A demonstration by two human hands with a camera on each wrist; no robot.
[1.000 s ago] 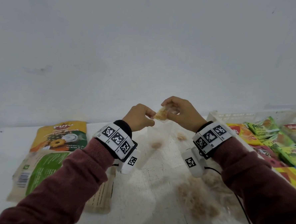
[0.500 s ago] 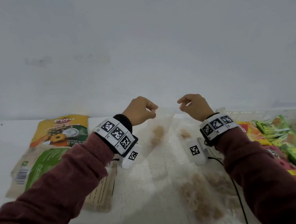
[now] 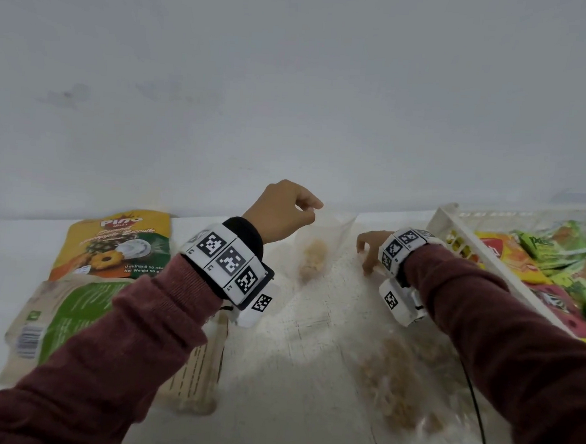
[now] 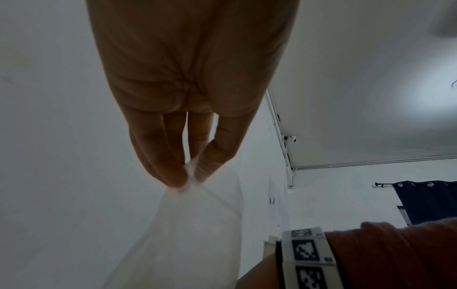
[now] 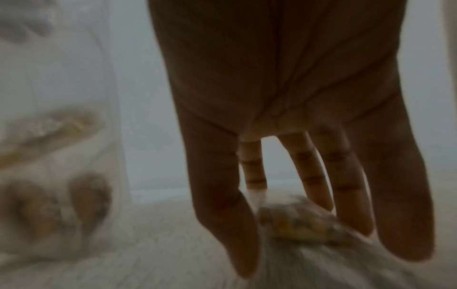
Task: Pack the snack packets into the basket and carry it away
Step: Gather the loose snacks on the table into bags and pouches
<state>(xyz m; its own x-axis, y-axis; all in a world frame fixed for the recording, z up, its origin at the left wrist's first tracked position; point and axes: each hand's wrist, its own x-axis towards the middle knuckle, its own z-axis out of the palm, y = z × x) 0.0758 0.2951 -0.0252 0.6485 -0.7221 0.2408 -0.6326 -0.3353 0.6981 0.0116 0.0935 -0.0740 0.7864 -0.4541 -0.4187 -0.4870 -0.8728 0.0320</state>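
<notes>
Right hand [image 3: 368, 250] has let go and dropped to the tabletop, fingers spread over a snack piece; left hand [image 3: 281, 214] pinches the clear bag [image 3: 321, 244] – basket [image 3: 456, 228], right edge, holds packets; several remain outside.

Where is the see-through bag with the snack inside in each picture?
Head: the clear bag hangs at centre, its top pinched by the left hand.
Left wrist: it hangs down from the fingers, lower centre.
Right wrist: blurred, at the left edge.
Shared landmark: the bag's snack pieces, seen in the head and right wrist views.
</notes>
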